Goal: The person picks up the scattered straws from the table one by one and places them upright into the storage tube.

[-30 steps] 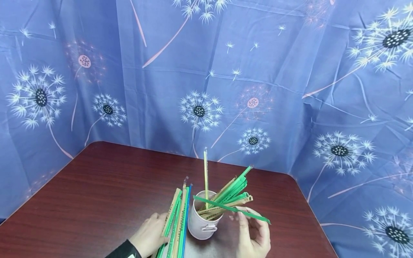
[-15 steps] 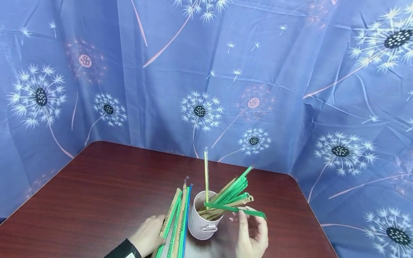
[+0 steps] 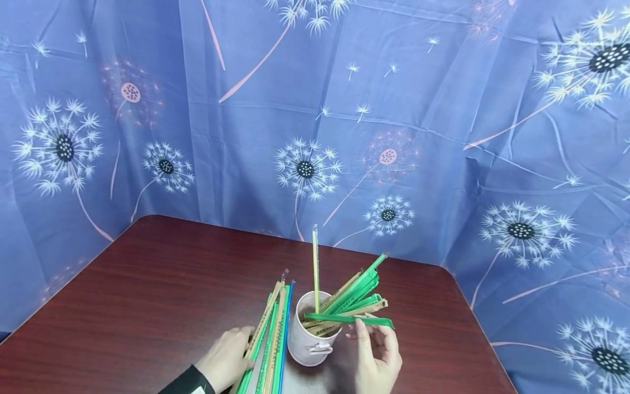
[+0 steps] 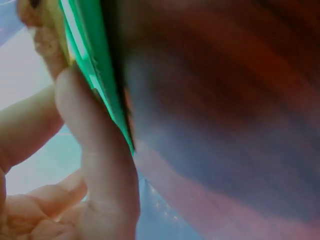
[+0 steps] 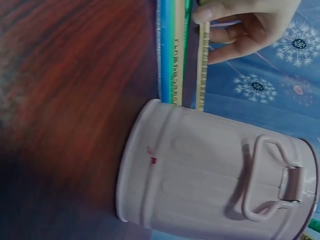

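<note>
A blue dandelion-print cloth (image 3: 256, 65) fills the background, and before it spreads a reddish-brown tabletop (image 3: 162, 273). On this a pale can (image 3: 301, 346) stands upright, crowded with green and tan wrapped sticks (image 3: 359, 290) leaning out to the right, while one yellow stick (image 3: 315, 262) rises almost straight. Just beside the can, on its left, lies a second group (image 3: 277, 331) of wrapped sticks, a blue stick (image 3: 289, 309) nearest the can. The left hand (image 3: 225, 355) is at that group's outer edge, thumb and fingers pinching a tan stick (image 5: 202, 65). The right hand (image 3: 376, 368) grips a dark green stick (image 3: 344, 318) between thumb and fingers; its far end lies over the can's mouth, by the yellow stick. To handle it well, I would judge, a light pinch near the end serves best, the free end tipped clear of the leaning sticks so nothing snags or bends, while the left hand steadies its own group. Only the head view shows the can's mouth and the dark green stick whole. The left wrist view, close and blurred, has a finger laid along a green stick (image 4: 97, 60), a contact hidden from the head. The right wrist view brings up the can's wire handle (image 5: 248, 187) and, unseen elsewhere, a small red mark (image 5: 153, 160) low on the wall.
</note>
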Demonstrator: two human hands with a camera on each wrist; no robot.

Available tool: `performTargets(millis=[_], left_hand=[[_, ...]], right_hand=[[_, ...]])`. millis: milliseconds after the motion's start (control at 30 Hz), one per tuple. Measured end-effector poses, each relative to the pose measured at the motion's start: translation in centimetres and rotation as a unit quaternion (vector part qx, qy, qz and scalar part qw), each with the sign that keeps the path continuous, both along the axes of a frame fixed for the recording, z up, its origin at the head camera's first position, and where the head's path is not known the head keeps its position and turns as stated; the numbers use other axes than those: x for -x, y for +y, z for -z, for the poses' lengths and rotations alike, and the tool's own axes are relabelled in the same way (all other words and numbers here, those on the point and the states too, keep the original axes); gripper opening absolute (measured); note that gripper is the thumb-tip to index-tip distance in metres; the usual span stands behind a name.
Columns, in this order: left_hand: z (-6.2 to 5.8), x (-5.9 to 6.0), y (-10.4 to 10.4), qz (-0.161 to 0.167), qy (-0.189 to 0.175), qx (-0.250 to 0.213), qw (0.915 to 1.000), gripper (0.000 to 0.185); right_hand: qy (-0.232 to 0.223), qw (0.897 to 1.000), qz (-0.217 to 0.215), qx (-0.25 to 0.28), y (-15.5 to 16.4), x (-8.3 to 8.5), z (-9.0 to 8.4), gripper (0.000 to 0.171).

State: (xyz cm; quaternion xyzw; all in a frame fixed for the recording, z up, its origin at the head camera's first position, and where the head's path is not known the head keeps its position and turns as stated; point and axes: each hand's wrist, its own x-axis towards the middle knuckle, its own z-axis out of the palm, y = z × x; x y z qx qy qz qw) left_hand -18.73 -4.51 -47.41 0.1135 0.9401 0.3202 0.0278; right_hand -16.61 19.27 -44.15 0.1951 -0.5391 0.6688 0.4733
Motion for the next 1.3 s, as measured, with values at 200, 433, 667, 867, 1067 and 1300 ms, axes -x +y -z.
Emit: performTargets(millis=[200, 433, 667, 867, 1067, 1300], left_hand=[[-0.3, -0.3, 0.0, -0.003, 0.022, -0.008, 0.9997, 0.056], [-0.6, -0.7, 0.0, 0.001, 0.046, -0.015, 0.9988, 0.047], [-0.8, -0.9, 0.0, 0.016, 0.058, -0.033, 0.9976, 0.036], [-1.1, -1.0, 0.2, 0.021, 0.069, -0.050, 0.9962, 0.030], [-1.3, -1.2, 0.4, 0.027, 0.097, -0.068, 0.9926, 0.027], [-1.8, -1.3, 0.8, 0.055, 0.146, -0.089, 0.9837, 0.021]], right_hand=[[-0.040, 0.998, 0.025, -0.034, 0.0, 0.0, 0.2, 0.012], [-0.136, 0.981, 0.113, -0.076, -0.4, -0.2, 0.4, 0.014], [-0.160, 0.966, 0.157, -0.126, -0.5, 0.0, 1.0, 0.017], [-0.176, 0.967, 0.143, -0.114, -0.5, -0.1, 1.1, 0.019], [-0.159, 0.985, 0.061, -0.040, -0.6, -0.3, 0.7, 0.025], [-0.148, 0.988, 0.014, -0.048, -0.9, -0.6, 0.4, 0.011]])
